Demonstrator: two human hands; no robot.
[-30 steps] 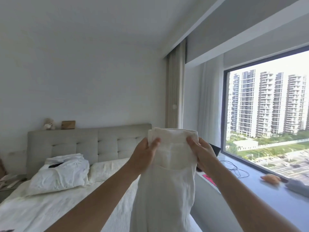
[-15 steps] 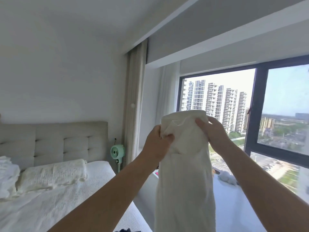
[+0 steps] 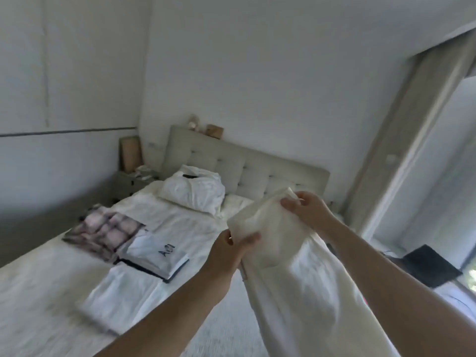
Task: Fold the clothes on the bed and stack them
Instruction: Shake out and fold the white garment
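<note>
Garment held up over bed (image 3: pixel 51 292).
Our left hand (image 3: pixel 231 249) and right hand (image 3: pixel 306 211) pinch the garment (image 3: pixel 291 253) top; folded clothes (image 3: pixel 144 253) lie left.

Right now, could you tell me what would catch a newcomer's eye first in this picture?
The cream garment held up in the foreground, its top edge pinched by the left hand and right hand. Behind it on the bed lie folded clothes: a plaid piece, a lettered white one, and a plain white one.
</note>
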